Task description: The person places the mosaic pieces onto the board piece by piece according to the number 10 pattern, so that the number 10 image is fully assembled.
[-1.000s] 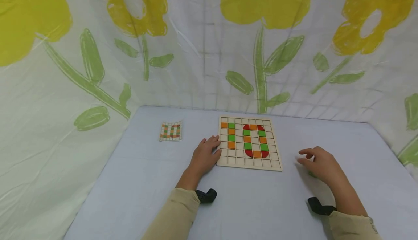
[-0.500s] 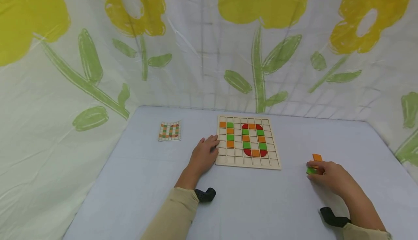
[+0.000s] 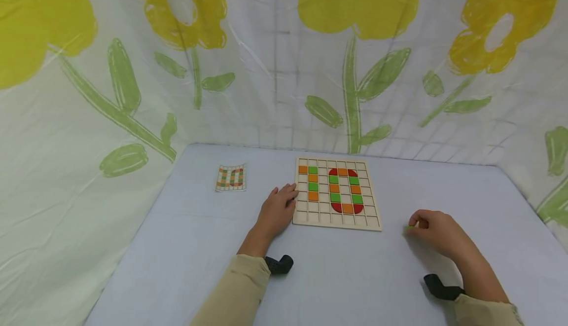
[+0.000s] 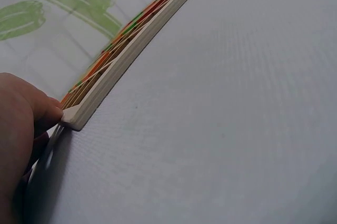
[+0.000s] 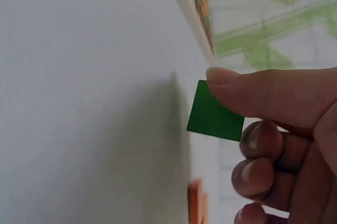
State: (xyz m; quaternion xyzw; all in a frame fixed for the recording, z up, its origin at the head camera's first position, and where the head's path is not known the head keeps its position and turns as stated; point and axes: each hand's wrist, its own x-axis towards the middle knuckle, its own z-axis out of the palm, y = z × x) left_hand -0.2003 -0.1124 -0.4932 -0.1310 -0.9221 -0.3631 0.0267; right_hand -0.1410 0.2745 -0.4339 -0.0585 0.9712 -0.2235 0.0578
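A square wooden grid board lies on the table, with orange, green and red tiles set into its cells in the form of a 1 and a 0. My left hand rests at the board's left edge, its fingertips touching the rim. In the left wrist view the thumb meets the board's near corner. To the right of the board, my right hand pinches a green square tile between thumb and fingers, just above the table. The fingers behind the tile are partly hidden.
A small pattern card with a coloured grid print lies left of the board. Orange tiles lie on the table near the right hand. A white cloth with yellow flowers hangs behind the table.
My right hand went down to the right, to the green and orange tiles, then came back a little left with a green tile. The left hand stays at the board's edge.
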